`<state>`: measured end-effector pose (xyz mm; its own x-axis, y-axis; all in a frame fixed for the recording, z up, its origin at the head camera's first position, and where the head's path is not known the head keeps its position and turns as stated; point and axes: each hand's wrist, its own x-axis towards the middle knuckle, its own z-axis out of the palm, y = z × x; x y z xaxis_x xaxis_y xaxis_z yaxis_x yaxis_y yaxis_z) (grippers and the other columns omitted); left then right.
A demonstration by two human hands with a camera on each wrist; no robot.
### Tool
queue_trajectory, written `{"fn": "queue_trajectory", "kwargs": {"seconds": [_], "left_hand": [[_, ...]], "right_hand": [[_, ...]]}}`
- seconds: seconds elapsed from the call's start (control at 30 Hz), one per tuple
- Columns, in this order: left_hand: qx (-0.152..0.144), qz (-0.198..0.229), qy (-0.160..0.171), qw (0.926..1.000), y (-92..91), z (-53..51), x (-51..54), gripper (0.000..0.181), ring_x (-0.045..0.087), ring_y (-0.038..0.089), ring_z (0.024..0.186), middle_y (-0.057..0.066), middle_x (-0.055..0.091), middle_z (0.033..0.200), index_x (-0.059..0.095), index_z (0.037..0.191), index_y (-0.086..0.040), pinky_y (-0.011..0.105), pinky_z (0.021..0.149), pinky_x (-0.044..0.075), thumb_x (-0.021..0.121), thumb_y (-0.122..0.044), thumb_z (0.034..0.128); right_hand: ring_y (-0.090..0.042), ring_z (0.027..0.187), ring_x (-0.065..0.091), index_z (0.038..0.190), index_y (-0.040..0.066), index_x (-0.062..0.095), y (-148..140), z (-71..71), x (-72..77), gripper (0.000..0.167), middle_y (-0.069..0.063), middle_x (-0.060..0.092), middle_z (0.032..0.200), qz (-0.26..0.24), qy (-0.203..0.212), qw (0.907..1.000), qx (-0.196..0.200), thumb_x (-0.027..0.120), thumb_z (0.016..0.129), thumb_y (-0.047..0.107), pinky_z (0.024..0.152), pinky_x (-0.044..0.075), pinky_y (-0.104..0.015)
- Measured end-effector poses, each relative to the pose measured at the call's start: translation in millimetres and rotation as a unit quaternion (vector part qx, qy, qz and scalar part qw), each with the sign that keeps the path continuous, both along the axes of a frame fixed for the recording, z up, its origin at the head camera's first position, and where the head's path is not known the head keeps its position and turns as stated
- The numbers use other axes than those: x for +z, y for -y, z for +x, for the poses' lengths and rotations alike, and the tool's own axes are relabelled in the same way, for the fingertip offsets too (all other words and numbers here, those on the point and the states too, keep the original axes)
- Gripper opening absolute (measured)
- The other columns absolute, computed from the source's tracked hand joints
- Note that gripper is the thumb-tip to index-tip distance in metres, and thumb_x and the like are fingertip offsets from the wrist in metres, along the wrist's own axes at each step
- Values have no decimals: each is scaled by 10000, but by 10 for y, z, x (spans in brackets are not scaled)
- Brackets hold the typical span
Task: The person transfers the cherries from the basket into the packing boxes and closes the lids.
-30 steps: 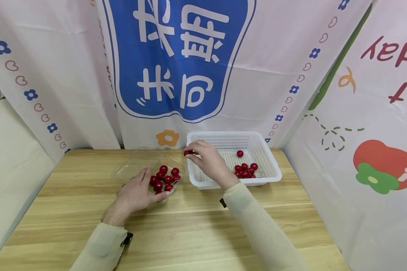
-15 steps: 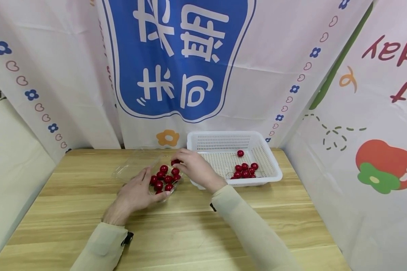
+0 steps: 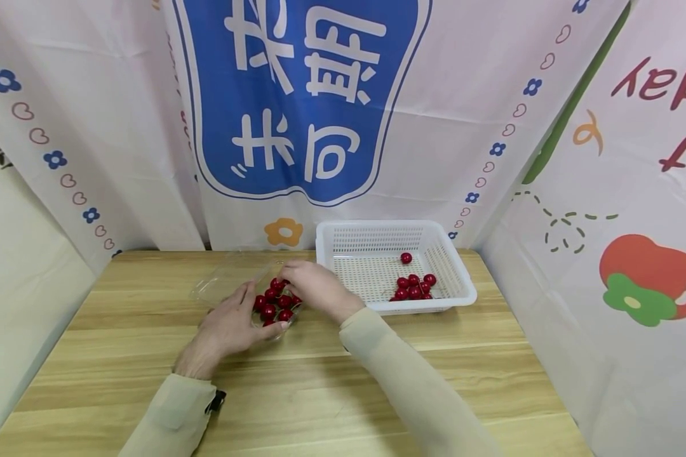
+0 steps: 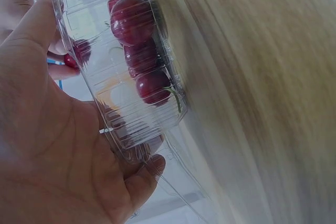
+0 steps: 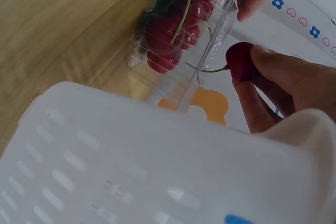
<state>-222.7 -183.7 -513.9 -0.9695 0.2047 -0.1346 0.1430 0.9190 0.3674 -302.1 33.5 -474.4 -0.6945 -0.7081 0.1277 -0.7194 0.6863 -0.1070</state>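
The left hand (image 3: 228, 325) holds the side of a clear plastic box (image 4: 121, 124), thumb and fingers around its walls. Several red cherries (image 3: 267, 311) lie in the box. Over the box's right part reaches the right hand (image 3: 316, 287); in the right wrist view its thumb and fingers pinch one cherry (image 5: 241, 62) with a green stem, just above the box's rim. The head view hides that cherry behind the hand. To the right, a white perforated basket (image 3: 463, 293) holds more cherries (image 3: 414, 292), most bunched near its front, and one (image 3: 406, 258) farther back.
The box's clear lid (image 3: 220, 276) lies folded back on the wooden table (image 3: 297, 393), left of and behind the box. A printed cloth (image 3: 434, 139) hangs behind the table's back edge. Another cloth (image 3: 549, 285) stands on the right side.
The right hand has moved left with its cherry, from the basket's left edge to over the clear box. The left hand has stayed at the box.
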Motion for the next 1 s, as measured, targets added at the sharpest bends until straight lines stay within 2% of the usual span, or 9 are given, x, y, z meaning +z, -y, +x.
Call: {"fn": "queue_trajectory", "kwargs": {"seconds": [0.27,0.43,0.6,0.8,1.0], "left_hand": [[14,-27,43,10000,-6,-5,14,1438,382,674,1694,392,225,1902,204,1825,105,858,1289,442,668,-955,970],[19,-17,51,10000,-4,-4,11,1432,386,673,1692,391,224,1902,200,1829,97,853,1284,453,668,-952,973],[16,-10,52,10000,0,-5,4,1423,392,673,1689,395,232,1899,205,1830,94,850,1282,459,672,-945,977],[16,52,72,10000,-1,-9,-3,1408,378,674,1696,406,226,1894,191,1829,100,839,1302,447,685,-917,991],[30,71,83,9999,-7,-4,-2,1389,369,677,1697,412,224,1891,181,1831,100,830,1320,432,704,-885,1002]], "right_hand": [[-139,1281,828,1407,184,842,57,-28,-41,254,42,824,1437,190,163,9996,-97,753,1169,182,1054,696,-269],[-139,1304,821,1422,178,835,46,-45,-31,267,40,830,1443,134,251,9996,-82,748,1170,174,1091,680,-257],[-166,1340,816,1441,162,818,-49,-18,47,283,23,830,1461,-191,430,9988,-121,755,1165,164,1158,659,-284],[-203,1420,781,1440,153,813,-265,20,161,277,-11,810,1510,-706,426,9965,-131,751,1170,166,1239,627,-340],[-303,1462,757,1461,83,791,-515,12,224,311,-99,796,1531,-1135,484,9919,-301,760,1159,153,1290,602,-439]]}}
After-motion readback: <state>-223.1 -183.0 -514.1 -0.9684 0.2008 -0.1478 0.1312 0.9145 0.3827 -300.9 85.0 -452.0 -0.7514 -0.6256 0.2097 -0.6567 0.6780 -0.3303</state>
